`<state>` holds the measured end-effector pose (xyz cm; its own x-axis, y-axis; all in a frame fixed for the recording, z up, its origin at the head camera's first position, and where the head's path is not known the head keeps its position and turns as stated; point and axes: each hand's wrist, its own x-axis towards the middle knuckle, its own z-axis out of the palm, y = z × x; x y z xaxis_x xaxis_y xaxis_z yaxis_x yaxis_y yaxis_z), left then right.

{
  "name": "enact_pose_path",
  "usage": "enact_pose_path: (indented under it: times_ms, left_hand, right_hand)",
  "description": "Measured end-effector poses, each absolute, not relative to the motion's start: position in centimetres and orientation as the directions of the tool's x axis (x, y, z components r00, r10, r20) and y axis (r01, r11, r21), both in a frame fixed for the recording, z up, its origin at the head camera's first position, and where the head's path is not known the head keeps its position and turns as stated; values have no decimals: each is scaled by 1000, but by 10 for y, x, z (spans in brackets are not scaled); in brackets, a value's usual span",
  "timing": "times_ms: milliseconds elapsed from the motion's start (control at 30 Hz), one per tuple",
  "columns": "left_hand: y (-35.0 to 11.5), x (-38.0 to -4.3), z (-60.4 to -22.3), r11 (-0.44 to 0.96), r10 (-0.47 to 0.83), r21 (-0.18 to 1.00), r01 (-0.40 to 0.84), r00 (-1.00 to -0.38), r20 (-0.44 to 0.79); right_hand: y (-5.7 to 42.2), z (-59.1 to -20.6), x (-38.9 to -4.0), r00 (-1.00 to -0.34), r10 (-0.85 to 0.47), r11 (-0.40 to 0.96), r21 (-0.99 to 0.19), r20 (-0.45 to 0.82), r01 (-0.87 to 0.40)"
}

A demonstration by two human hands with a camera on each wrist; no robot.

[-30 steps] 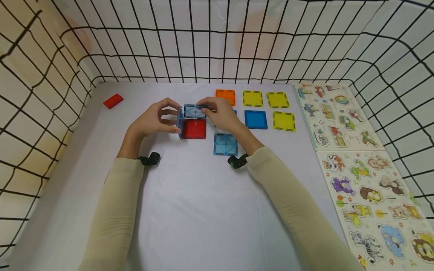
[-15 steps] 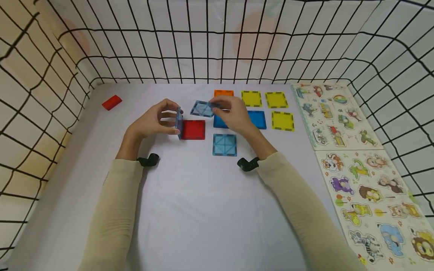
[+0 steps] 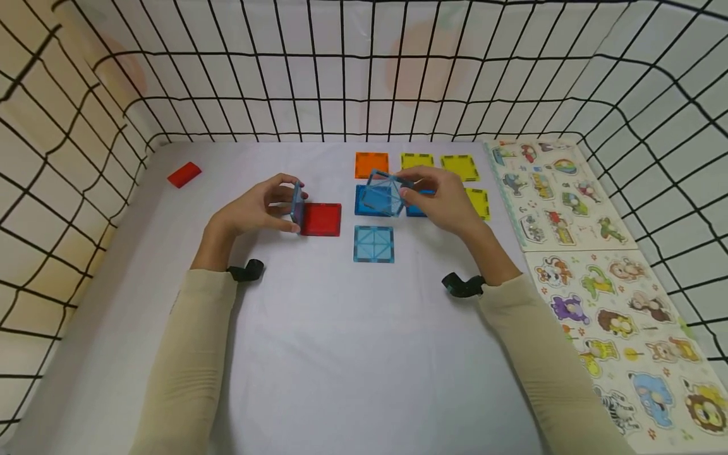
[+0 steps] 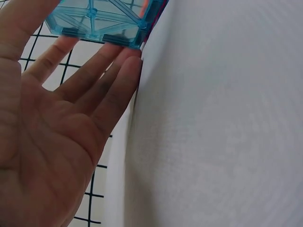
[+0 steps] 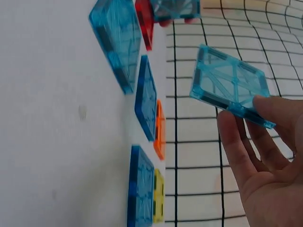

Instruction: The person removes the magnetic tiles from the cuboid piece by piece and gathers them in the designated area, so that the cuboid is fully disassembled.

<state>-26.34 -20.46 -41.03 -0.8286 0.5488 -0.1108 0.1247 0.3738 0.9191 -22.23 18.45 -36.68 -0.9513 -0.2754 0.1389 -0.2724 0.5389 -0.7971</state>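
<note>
My left hand point(image 3: 250, 205) holds a light-blue magnetic tile point(image 3: 297, 203) on edge, thumb at its near side and fingers at the far side. This tile stands along the left edge of a red magnetic tile point(image 3: 321, 220) lying flat. Between right thumb and fingers, my right hand point(image 3: 440, 199) pinches another clear light-blue magnetic tile point(image 5: 232, 82), tilted and raised above the table. In the head view it overlaps a dark-blue tile point(image 3: 360, 199). A third light-blue tile point(image 3: 373, 244) lies flat nearer to me.
An orange tile point(image 3: 371, 164), several yellow tiles point(image 3: 459, 167) and a second dark-blue tile point(image 3: 416, 212) lie around the right hand. A red piece point(image 3: 184, 175) lies far left. Animal puzzle boards point(image 3: 617, 322) cover the right side. Black wire mesh point(image 3: 318, 98) surrounds the table.
My right hand has lifted its light-blue tile away from the red tile's far edge and carried it right, over the dark-blue tiles. My left hand stays beside the red tile with its upright tile.
</note>
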Motion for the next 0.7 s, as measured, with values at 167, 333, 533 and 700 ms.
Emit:
enact_pose_path:
  times_ms: [167,333,533,700]
  left_hand:
    - [-206,-264,-411,370,541,919,134,-835,-96]
    - [-207,-264,-410,371,527,919,131,-845,-92]
    - [-207,-264,-411,380,513,918,110,-852,-110]
    - [-208,-264,-411,377,511,920,109,-852,-109]
  right_hand:
    - [211,-365,-221,-948,-303,547,-797,97,-256]
    - [233,-367,-222,-937,-348,555,-799,30,-232]
    - [248,-373,-219,-909,-415,553,-802,-32,-224]
    - [257,-378,-218,-889,-448,560,-803,-89,-202]
